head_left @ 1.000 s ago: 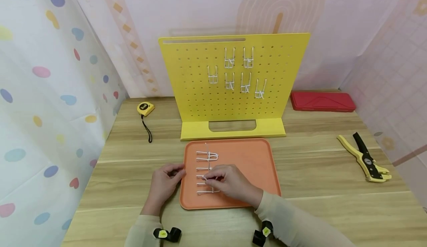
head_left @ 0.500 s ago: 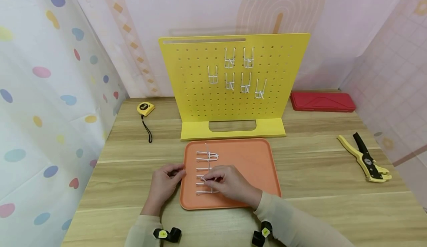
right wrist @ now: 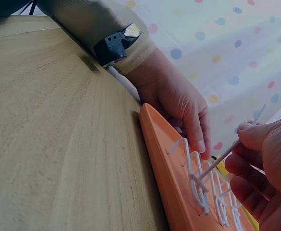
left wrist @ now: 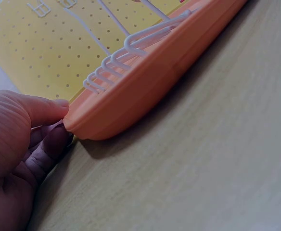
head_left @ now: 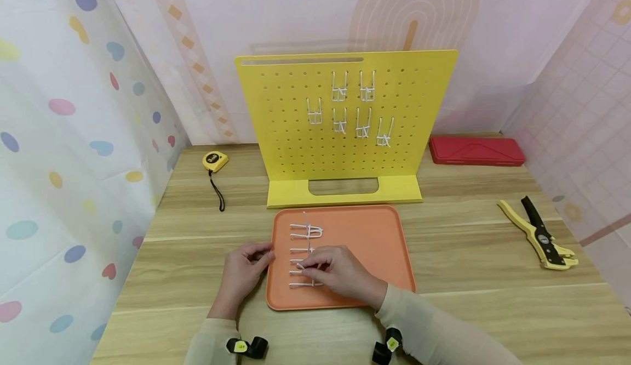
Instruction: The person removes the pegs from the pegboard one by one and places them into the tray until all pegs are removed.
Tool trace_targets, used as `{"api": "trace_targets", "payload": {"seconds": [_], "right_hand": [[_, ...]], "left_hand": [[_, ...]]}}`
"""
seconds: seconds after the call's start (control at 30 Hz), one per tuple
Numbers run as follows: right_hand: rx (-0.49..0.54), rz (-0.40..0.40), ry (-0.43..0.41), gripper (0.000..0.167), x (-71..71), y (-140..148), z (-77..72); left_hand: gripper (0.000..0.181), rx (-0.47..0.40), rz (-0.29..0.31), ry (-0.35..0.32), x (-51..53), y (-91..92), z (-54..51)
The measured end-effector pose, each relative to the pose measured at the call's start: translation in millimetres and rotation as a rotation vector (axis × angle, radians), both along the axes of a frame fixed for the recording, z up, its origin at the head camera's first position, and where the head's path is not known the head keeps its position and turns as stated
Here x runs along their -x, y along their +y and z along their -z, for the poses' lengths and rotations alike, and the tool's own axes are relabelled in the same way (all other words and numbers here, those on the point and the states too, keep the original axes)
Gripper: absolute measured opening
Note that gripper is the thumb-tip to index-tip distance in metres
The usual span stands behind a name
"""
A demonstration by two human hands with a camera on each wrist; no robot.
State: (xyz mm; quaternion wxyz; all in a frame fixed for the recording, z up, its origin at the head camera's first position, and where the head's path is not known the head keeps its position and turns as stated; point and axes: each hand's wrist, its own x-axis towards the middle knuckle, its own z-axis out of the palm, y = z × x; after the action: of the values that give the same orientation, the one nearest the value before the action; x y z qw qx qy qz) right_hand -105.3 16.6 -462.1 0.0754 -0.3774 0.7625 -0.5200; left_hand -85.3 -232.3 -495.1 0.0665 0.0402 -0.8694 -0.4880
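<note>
My left hand (head_left: 240,277) grips the left rim of the orange tray (head_left: 367,233). In the left wrist view, its thumb rests on the rim with fingers beneath. Over the tray, my right hand (head_left: 340,271) pinches a white wire pegboard hook (head_left: 299,267); in the right wrist view a thin white rod (right wrist: 222,158) slants between thumb and fingers, its lower end by the other hooks. Several white hooks (head_left: 307,234) lie in a row along the tray's left part, some partly hidden by my right hand.
Behind the tray stands a yellow pegboard (head_left: 288,129) with several white hooks (head_left: 339,93) hung on it. A yellow tape measure (head_left: 214,160) lies at the left. To the right are a red case (head_left: 477,150) and yellow-black wire strippers (head_left: 544,239).
The hook tip in my right hand has shifted very slightly left and toward me. My left hand and the tray stay in place.
</note>
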Motion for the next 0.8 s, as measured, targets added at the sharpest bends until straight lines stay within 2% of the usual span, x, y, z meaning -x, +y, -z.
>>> {"api": "trace_targets", "payload": {"seconds": [0.8], "right_hand": [[-0.034, 0.027, -0.019, 0.017, -1.1, 4.0, 0.3]], "left_hand": [[0.019, -0.015, 0.008, 0.014, -0.5, 0.3, -1.6]]}}
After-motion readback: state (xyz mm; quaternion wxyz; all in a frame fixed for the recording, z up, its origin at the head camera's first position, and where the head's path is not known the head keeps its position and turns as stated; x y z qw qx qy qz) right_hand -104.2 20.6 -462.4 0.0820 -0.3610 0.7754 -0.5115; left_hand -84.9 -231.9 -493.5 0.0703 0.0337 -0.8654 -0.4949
